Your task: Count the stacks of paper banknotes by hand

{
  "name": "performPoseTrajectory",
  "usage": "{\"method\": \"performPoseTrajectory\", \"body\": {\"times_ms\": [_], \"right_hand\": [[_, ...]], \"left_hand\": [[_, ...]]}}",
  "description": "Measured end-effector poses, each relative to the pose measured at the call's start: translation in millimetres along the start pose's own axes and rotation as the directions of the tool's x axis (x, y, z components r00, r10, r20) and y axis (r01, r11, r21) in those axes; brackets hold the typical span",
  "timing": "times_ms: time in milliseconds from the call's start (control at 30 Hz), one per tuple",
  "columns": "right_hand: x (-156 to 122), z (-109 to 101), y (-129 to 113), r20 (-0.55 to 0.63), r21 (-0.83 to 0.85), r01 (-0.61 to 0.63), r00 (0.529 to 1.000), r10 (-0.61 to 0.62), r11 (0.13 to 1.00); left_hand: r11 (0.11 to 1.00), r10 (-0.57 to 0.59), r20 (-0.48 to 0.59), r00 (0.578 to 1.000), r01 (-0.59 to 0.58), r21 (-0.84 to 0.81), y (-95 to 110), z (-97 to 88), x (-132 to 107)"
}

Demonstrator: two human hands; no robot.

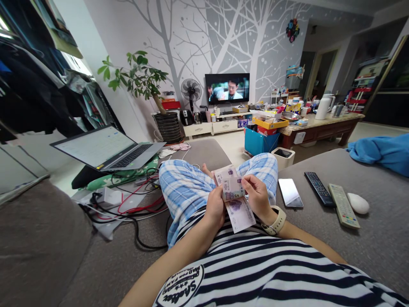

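I sit on a grey sofa (47,238) with my knees drawn up in blue checked trousers. My left hand (214,209) is closed around a stack of purple banknotes (238,213) held over my lap. My right hand (257,196), with a pale watch on its wrist, pinches the top banknote (233,187) of the stack between thumb and fingers and holds it bent over. Both hands touch the same stack.
A phone (290,192), a black remote (319,188), a pale remote (344,205) and a white mouse (358,203) lie on the sofa at right. An open laptop (108,149) and tangled cables (134,204) are at left. A coffee table (319,125) and a TV (227,88) stand ahead.
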State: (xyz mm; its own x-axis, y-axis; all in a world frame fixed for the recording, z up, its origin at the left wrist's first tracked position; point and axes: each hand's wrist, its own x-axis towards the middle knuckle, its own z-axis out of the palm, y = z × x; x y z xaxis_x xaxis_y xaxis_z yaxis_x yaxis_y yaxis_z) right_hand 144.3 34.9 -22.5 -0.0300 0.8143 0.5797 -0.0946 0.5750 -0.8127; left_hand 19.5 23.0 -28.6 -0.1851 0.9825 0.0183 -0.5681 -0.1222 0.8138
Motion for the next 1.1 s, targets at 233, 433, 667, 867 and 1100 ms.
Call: {"method": "performPoseTrajectory", "body": {"times_ms": [233, 433, 667, 867, 1100], "right_hand": [[-1, 0, -1, 0.007, 0.01, -0.003, 1.0, 0.003, 1.0], [-2, 1, 6, 0.059, 0.113, -0.028, 0.998, 0.022, 0.993], [2, 1, 12, -0.01, 0.068, -0.084, 0.996, 0.085, 0.994], [5, 1, 15, -0.046, 0.067, -0.128, 0.99, 0.132, 0.989], [8, 1, 26, -0.03, 0.025, -0.134, 0.99, 0.135, 0.991]], "left_hand": [[0.999, -0.037, 0.03, 0.999, 0.038, -0.031, 0, -1.5, 2], [0.999, -0.032, -0.037, 0.999, 0.032, -0.02, 1, -1.2, 0], [0.998, -0.052, -0.051, 0.997, 0.05, -0.042, 3, 2.2, -3], [0.998, -0.056, -0.048, 0.997, 0.054, -0.041, 4, 3.5, -4], [0.996, -0.081, -0.022, 0.996, 0.08, -0.048, 4, 2.9, -6]]}}
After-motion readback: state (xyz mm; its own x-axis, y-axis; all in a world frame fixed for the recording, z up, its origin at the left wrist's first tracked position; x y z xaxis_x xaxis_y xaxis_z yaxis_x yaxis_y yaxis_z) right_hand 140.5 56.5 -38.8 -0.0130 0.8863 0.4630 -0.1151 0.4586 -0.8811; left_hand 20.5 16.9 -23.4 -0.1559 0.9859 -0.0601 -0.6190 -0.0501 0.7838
